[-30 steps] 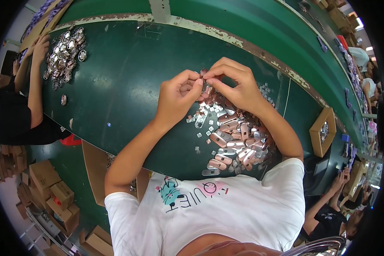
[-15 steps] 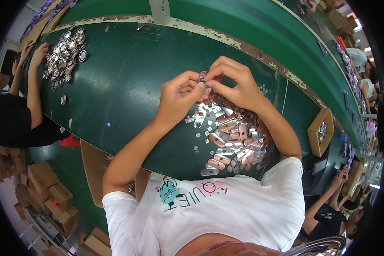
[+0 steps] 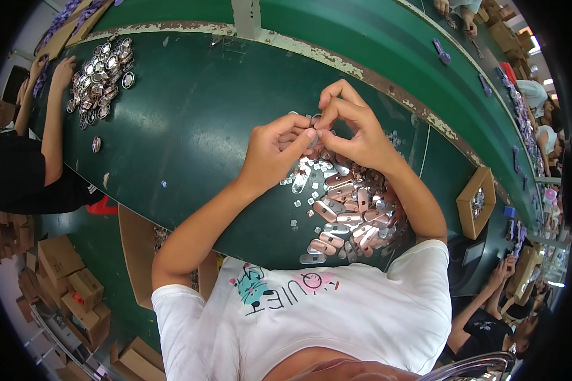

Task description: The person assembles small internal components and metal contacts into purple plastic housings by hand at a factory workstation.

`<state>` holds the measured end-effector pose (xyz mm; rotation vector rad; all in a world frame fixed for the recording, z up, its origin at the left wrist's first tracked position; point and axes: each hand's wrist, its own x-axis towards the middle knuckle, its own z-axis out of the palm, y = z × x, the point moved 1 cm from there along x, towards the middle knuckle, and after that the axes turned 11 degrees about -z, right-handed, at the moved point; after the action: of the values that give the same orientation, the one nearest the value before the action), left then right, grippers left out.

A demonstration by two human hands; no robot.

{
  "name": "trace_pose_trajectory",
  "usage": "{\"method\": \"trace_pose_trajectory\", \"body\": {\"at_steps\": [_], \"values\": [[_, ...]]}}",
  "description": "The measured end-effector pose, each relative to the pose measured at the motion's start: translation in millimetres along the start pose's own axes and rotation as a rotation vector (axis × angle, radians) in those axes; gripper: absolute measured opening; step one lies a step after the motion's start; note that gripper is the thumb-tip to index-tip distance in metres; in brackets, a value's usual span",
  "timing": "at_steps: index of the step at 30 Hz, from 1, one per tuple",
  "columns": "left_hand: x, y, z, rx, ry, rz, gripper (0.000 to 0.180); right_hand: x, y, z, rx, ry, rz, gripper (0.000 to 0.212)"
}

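My left hand (image 3: 268, 151) and my right hand (image 3: 361, 130) meet above the green table (image 3: 190, 127). Between their fingertips is a small shiny metal plate (image 3: 314, 134), mostly covered by the fingers. The left thumb and fingers pinch it from the left. From the right, my right thumb and index finger press at its edge. Below the hands lies a pile of rounded oblong metal plates (image 3: 329, 239), copper and silver coloured, each with a small hole. Small square metal pieces (image 3: 297, 204) are scattered along the pile's left side.
A heap of round shiny metal parts (image 3: 102, 79) lies far left, beside a co-worker's arm (image 3: 54, 127). One round part (image 3: 96, 144) sits apart. On the right stands a cardboard box (image 3: 467, 206) with small parts. Another box (image 3: 136, 254) is below the table edge at left.
Both hands have shifted slightly right with the plate held between them. The right hand's fingers have moved a little at the plate. At the far upper right, another person's hands have come into view.
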<state>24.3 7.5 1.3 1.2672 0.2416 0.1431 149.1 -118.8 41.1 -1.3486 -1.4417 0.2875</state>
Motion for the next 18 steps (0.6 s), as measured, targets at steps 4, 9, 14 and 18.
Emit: {"method": "trace_pose_trajectory", "body": {"at_steps": [4,9,14,18], "values": [[0,-2,1,0.036,0.014,0.058,0.015,-6,5,5,0.192,0.001,0.120,0.009],[-4,10,1,-0.064,0.005,-0.030,0.014,-4,1,-3,0.271,0.118,0.071,0.012],[-4,11,0,-0.045,0.027,-0.022,0.014,1,-8,-7,-0.036,0.107,-0.066,0.011],[-3,13,3,-0.057,0.011,-0.045,0.014,3,-7,-10,-0.120,0.080,-0.088,0.010]]}}
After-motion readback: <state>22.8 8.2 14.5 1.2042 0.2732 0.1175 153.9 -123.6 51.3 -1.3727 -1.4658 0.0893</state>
